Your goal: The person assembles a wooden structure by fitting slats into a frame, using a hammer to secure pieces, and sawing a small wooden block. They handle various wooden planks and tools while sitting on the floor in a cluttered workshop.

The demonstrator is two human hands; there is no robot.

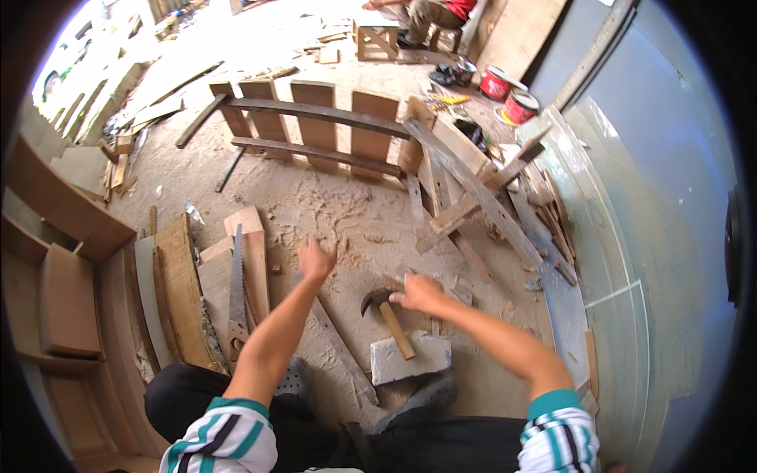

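Note:
My left hand (317,258) is closed above the sandy floor, and whatever its fingers hold is hidden. My right hand (422,293) is also closed; a thin, pale, blurred piece sticks out beside its fingers, too unclear to name. Just below the right hand lies a claw hammer (396,329), its dark head towards my fingers and the end of its wooden handle on a white block (411,364). Between my forearms a narrow wooden strip (344,349) lies slanted on the floor. A handsaw (237,296) rests on boards left of my left forearm.
Ahead lies a slatted wooden frame (319,112), joined by crossed timbers (477,189) at right. Glass sheets (623,315) lean along the right side. Wooden cabinet (71,299) parts stand at left. Red cans (520,106) and a seated person (434,16) are farther off.

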